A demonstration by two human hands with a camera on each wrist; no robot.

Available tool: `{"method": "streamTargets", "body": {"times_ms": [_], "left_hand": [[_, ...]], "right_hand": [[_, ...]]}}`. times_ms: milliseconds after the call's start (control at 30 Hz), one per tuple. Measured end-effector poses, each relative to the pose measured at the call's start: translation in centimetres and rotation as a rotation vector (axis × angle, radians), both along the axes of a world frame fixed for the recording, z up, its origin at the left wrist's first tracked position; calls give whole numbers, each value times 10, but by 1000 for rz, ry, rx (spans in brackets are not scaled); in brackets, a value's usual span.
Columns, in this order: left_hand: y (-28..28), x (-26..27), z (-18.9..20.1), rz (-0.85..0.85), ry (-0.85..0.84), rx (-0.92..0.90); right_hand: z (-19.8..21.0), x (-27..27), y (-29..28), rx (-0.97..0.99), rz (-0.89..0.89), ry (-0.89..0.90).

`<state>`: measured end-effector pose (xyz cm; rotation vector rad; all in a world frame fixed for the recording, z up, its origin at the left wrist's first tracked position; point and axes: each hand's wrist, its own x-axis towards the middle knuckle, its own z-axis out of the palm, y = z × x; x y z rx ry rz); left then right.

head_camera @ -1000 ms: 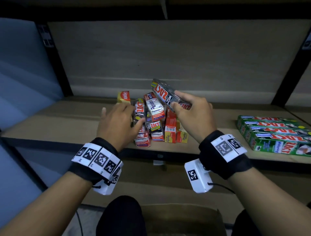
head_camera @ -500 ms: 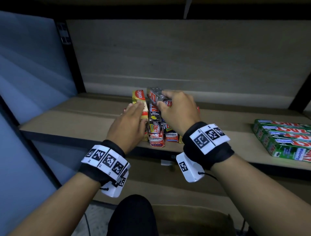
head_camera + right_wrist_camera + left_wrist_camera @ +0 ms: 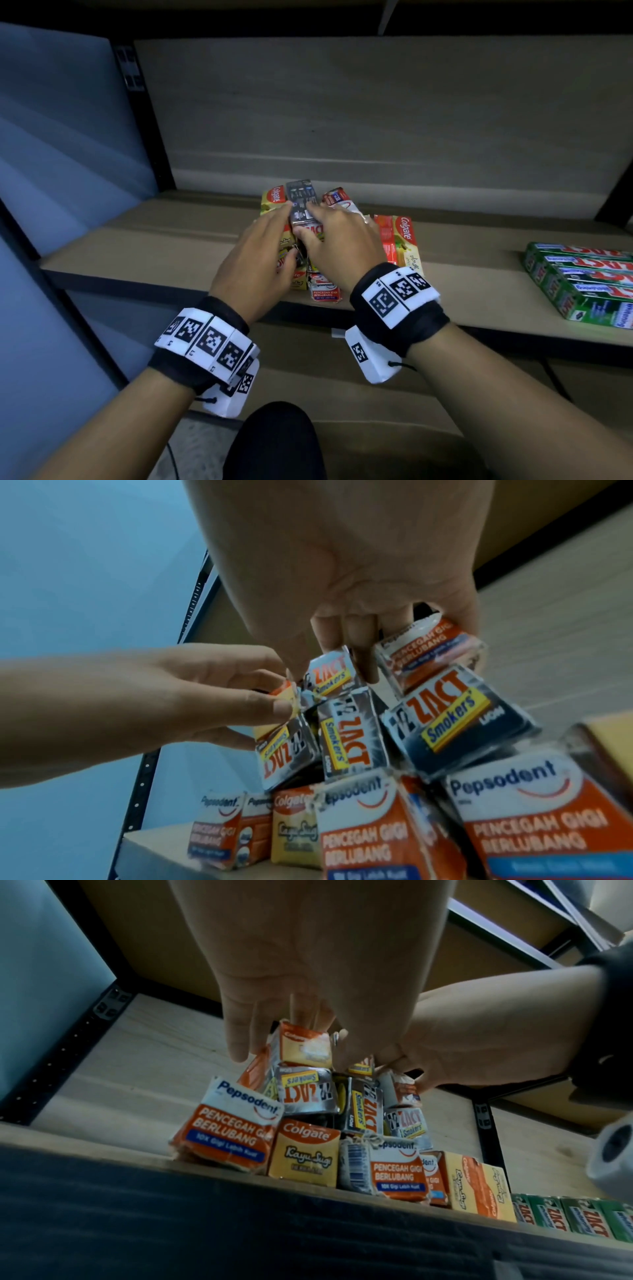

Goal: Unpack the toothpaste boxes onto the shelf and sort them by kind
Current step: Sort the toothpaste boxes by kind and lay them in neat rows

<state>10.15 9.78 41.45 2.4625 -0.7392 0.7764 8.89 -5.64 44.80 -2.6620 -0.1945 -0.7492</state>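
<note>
Zact box [image 3: 301,202] lengthwise toward shelf back

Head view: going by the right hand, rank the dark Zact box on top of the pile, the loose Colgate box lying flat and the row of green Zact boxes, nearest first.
1. Dark Zact box, top of the pile, under the right hand's fingers.
2. Colgate box, lying flat on the shelf just right of that hand.
3. Green Zact boxes, in a row far out at the shelf's right end.

Right hand [image 3: 337,240] now lays the grey Zact box [image 3: 301,202] flat on the pile, no longer raised. Left hand [image 3: 260,253] closes in beside it.
</note>
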Motion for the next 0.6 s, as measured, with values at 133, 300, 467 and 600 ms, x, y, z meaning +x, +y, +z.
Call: {"method": "streamTargets", "body": {"times_ms": [133, 300, 467, 600], "left_hand": [[2, 3, -4, 37, -29, 25], [-8, -10, -1, 143, -21, 25], [-34, -30, 3, -25, -186, -73], [-62, -42, -4, -236, -195, -124]], "right_hand": [[-8, 2, -4, 79, 98, 34], [-8, -10, -28, 287, 242, -92], [-7, -26, -69, 315, 134, -122], [-20, -39, -107, 307, 27, 2]]}}
